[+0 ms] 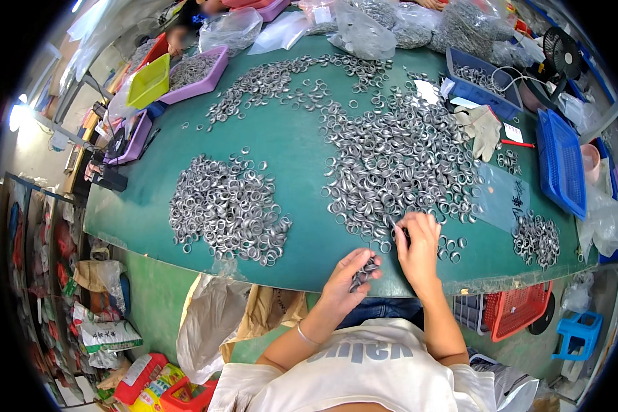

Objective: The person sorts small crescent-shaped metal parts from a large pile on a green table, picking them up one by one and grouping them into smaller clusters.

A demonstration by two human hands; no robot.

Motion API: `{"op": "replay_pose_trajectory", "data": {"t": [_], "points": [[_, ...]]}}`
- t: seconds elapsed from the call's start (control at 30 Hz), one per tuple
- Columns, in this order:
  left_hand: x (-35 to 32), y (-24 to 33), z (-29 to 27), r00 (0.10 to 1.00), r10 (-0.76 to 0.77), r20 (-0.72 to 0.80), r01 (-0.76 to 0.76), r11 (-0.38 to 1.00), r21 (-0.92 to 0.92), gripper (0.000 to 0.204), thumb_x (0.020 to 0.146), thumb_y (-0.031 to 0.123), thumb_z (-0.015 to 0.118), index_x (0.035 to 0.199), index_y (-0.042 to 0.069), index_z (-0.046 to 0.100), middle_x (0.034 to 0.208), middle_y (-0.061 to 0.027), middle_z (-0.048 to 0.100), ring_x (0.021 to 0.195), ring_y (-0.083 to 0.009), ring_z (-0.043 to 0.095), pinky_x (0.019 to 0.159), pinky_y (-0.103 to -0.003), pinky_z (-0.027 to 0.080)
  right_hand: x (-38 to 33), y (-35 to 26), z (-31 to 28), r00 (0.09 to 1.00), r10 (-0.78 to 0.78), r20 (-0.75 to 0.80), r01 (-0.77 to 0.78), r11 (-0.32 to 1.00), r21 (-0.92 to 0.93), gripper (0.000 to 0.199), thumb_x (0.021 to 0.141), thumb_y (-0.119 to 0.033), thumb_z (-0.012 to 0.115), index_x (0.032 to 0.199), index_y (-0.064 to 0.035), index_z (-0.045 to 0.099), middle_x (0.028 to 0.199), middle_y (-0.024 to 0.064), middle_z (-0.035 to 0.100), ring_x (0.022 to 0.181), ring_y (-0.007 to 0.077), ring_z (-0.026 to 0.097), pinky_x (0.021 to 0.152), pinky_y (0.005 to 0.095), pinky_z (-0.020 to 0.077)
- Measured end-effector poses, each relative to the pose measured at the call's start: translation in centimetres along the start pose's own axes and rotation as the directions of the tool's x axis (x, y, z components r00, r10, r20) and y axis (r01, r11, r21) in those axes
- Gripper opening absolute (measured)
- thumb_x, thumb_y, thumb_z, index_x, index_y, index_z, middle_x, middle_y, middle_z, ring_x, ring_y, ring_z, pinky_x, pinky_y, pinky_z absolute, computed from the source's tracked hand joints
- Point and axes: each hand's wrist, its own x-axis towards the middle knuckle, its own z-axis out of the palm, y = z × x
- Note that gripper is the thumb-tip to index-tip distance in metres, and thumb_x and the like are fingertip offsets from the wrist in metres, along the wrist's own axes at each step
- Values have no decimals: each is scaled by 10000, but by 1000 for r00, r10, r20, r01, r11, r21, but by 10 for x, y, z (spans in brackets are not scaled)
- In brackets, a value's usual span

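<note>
My left hand [340, 280] is closed around several grey metal rings [364, 276] at the table's near edge. Just right of it, my right hand [420, 248] has its fingers bent together at the near side of a large ring pile [391, 154], pinching a metal ring [394, 224] by the thumb; the fingers partly hide it. A second heap of rings [228, 206] lies to the left, apart from both hands. Far to the right, near the edge, sits a smaller ring heap [535, 239].
The green table [299, 206] holds a blue basket [562, 165], a work glove [482, 130], a red pen [518, 143] and a plastic sheet [499, 196] at right. A purple tray [213, 75], yellow tray [149, 81] and plastic bags [364, 34] stand farther back. Another person's hand [177, 40] shows there.
</note>
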Motion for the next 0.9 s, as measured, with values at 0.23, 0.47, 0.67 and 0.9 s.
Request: {"op": "replay_pose_trajectory", "data": {"t": [0.23,0.47,0.67,0.9], "points": [[-10,66,-9,884,439,-161,-345,844,410,193,933,229,571,850,55,585,747,-66,599,523,-102,493,343,-169,278,-15,6,0,993,4,-121,16,986,164,99,745,18,648,811,-2,577,876,129,585,847,295,530,771,380,401],[-10,205,-24,448,857,254,-56,-257,965,146,820,129,679,840,-16,681,658,-70,636,568,-124,577,544,-279,453,-18,10,1,991,63,-117,-32,968,250,95,739,30,651,806,7,588,856,127,591,817,286,530,766,370,405],[36,276,-71,532,707,467,140,-617,774,147,794,163,685,872,39,698,875,-191,660,794,-349,637,729,-413,505,-16,4,-4,989,-4,-150,46,958,283,72,766,36,635,799,15,575,830,125,586,786,267,536,747,341,420],[42,273,-73,709,648,277,373,-678,634,209,838,248,622,933,84,712,939,-112,682,963,-331,607,824,-471,477,-17,6,-4,986,24,-166,39,929,367,75,758,48,644,797,29,583,817,132,600,761,260,559,718,333,447]]}}
